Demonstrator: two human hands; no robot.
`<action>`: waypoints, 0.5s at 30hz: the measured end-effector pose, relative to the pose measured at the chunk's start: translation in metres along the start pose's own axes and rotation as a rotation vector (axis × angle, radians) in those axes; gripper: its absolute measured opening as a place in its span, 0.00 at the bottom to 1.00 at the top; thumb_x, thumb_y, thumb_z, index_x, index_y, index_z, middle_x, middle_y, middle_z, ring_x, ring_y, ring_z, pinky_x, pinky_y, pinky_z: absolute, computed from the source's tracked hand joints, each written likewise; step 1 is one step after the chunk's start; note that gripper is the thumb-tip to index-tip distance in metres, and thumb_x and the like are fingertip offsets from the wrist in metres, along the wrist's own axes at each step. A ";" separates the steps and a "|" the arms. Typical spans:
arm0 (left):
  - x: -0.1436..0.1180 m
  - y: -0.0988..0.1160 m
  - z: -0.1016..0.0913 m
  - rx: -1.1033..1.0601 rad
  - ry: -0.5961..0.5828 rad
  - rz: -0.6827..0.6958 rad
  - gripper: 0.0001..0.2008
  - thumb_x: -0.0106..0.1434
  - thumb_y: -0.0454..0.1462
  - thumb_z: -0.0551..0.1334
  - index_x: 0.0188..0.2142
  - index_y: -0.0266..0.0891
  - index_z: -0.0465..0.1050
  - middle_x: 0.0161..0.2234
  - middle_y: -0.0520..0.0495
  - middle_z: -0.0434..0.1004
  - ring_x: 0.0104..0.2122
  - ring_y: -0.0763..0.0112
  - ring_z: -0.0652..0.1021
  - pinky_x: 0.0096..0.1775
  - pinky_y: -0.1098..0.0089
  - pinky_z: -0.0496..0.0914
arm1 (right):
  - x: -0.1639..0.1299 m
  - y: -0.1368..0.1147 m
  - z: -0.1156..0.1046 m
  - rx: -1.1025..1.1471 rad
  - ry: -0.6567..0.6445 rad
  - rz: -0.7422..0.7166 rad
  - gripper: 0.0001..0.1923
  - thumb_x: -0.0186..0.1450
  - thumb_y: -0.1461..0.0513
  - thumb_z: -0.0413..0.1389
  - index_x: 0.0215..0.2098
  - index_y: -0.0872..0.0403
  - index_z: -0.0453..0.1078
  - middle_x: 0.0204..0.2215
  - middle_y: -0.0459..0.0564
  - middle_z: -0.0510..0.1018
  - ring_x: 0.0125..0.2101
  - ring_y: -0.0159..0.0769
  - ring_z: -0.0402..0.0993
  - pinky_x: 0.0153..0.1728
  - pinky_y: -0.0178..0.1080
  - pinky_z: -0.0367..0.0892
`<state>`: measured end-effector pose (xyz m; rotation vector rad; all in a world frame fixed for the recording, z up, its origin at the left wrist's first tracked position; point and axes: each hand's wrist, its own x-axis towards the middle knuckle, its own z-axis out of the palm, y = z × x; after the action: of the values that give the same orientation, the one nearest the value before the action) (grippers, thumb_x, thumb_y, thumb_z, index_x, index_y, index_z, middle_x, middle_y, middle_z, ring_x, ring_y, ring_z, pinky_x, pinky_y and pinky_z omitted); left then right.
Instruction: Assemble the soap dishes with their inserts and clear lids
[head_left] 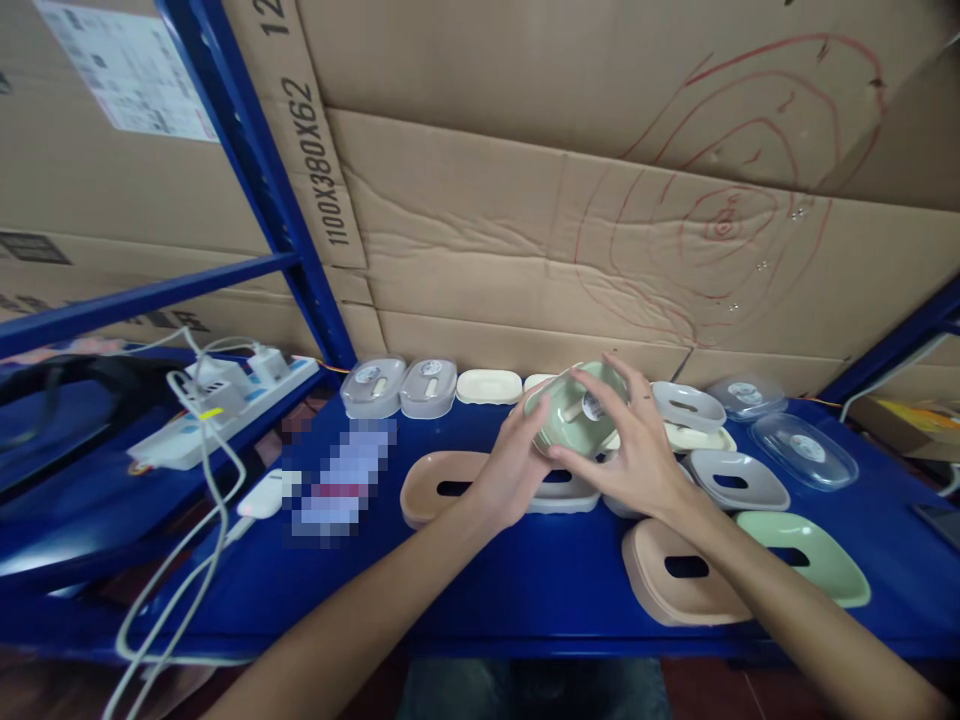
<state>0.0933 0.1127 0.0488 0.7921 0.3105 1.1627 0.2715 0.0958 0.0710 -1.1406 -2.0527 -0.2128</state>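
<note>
Now both hands, left (508, 462) and right (634, 448), clasp the green dish (574, 408) by its rim above the brown tray (442, 485) — probably light, stiff, slick plastic, so edges grip best.

Cardboard wall (525, 230) behind blue shelving (247, 160)
</note>
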 end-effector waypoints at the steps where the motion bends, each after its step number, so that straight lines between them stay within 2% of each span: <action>1: 0.001 0.000 0.000 -0.043 -0.017 -0.023 0.24 0.76 0.52 0.64 0.63 0.44 0.78 0.63 0.41 0.81 0.66 0.49 0.77 0.63 0.54 0.73 | 0.000 0.000 0.002 0.011 0.025 0.018 0.43 0.65 0.41 0.68 0.73 0.43 0.66 0.73 0.62 0.60 0.73 0.64 0.60 0.68 0.67 0.65; 4: 0.003 -0.001 0.000 -0.125 -0.010 -0.095 0.24 0.80 0.51 0.57 0.62 0.42 0.80 0.61 0.40 0.82 0.66 0.49 0.76 0.65 0.52 0.72 | 0.000 0.001 0.005 0.028 0.085 0.009 0.40 0.64 0.45 0.69 0.70 0.43 0.69 0.72 0.61 0.62 0.70 0.62 0.64 0.67 0.65 0.67; 9: 0.004 -0.002 0.000 -0.121 0.080 -0.099 0.23 0.80 0.49 0.56 0.62 0.41 0.81 0.61 0.41 0.83 0.65 0.52 0.77 0.66 0.53 0.71 | -0.004 0.001 0.008 0.017 0.167 -0.036 0.41 0.63 0.48 0.70 0.71 0.43 0.68 0.72 0.60 0.62 0.70 0.62 0.65 0.66 0.65 0.68; 12: 0.005 -0.002 -0.001 -0.114 0.107 -0.102 0.23 0.81 0.49 0.56 0.61 0.41 0.81 0.61 0.42 0.83 0.64 0.53 0.78 0.66 0.54 0.71 | -0.004 -0.001 0.010 0.000 0.161 -0.053 0.41 0.63 0.46 0.70 0.71 0.42 0.67 0.73 0.60 0.60 0.70 0.64 0.64 0.66 0.67 0.67; 15: 0.005 -0.001 -0.002 -0.094 0.080 -0.076 0.22 0.79 0.50 0.57 0.61 0.44 0.81 0.61 0.44 0.83 0.65 0.54 0.77 0.67 0.56 0.69 | -0.002 -0.002 0.012 0.005 0.136 -0.067 0.41 0.64 0.45 0.69 0.72 0.40 0.66 0.72 0.60 0.60 0.69 0.64 0.64 0.66 0.69 0.65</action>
<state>0.0950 0.1178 0.0477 0.6475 0.3473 1.1314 0.2641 0.0988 0.0613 -1.0265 -1.9715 -0.3092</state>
